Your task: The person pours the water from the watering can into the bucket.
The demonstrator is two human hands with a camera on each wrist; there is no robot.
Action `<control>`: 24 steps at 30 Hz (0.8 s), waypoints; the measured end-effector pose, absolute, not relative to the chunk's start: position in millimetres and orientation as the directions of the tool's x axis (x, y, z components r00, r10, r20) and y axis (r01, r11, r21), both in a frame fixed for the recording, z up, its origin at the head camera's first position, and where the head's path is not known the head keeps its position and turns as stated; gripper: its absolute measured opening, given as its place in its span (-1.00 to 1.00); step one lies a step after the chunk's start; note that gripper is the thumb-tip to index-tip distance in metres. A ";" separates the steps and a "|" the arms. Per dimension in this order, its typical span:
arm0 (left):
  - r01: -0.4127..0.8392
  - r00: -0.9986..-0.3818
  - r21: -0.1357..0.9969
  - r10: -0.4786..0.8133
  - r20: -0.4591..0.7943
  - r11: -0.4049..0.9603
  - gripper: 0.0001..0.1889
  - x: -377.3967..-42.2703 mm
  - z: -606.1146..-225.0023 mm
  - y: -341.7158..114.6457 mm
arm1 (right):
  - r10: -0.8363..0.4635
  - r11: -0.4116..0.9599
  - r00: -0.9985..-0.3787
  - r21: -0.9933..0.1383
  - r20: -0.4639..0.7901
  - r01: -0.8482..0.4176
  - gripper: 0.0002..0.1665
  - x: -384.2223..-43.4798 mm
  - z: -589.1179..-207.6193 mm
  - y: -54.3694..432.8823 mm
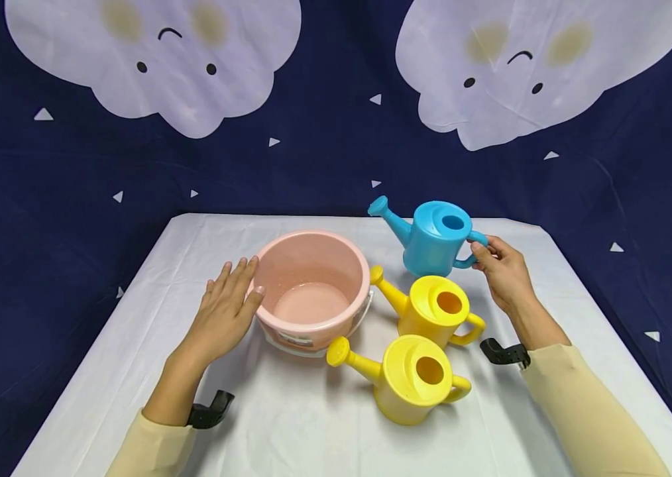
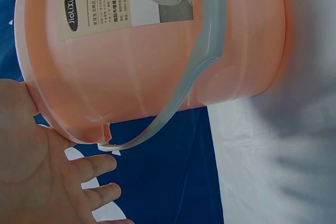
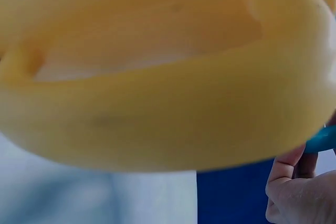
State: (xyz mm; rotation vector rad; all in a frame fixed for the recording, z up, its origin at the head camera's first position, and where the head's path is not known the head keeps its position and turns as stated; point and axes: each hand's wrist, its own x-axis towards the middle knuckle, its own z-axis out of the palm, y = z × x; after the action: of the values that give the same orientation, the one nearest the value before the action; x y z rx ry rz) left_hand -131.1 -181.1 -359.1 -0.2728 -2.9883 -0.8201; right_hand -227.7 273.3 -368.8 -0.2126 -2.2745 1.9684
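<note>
A pink bucket (image 1: 312, 308) stands left of centre on the white table. Against its left rim rests my left hand (image 1: 224, 311), fingers straight; the left wrist view shows the palm (image 2: 31, 166) at the rim beside the bucket's pale handle (image 2: 197, 66). My right hand (image 1: 504, 268) pinches the handle of a blue watering can (image 1: 436, 242) at the back right, its spout toward the left. Two yellow watering cans, a nearer one (image 1: 410, 381) and a middle one (image 1: 431, 308), stand in front of it. Yellow plastic (image 3: 173, 124) fills most of the right wrist view.
A white cloth covers the table (image 1: 288, 424). Behind it hangs a dark blue curtain (image 1: 336, 165) with clouds and small white triangles. Both yellow spouts point left, toward the bucket's right side. A black strap (image 1: 209, 411) sits at the left wrist.
</note>
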 end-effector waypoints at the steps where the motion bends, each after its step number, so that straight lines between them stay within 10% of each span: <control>1: 0.176 -0.984 0.504 0.160 0.075 0.846 -0.36 -131.1 -359.1 -181.1 | 0.187 0.146 -0.982 -0.989 0.002 0.026 -0.63 -227.6 -369.8 273.5; 24: 0.180 -0.984 0.503 0.160 0.082 0.845 -0.36 -131.1 -359.7 -181.5 | 0.205 0.262 -0.978 -0.960 -0.046 0.100 -0.57 -226.7 -393.3 273.7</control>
State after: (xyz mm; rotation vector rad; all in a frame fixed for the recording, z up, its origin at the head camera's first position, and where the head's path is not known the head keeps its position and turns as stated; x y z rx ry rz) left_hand -131.1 -181.5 -359.7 -0.2743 -2.9820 -0.8183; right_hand -226.7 273.7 -393.3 -0.2935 -2.4248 1.8331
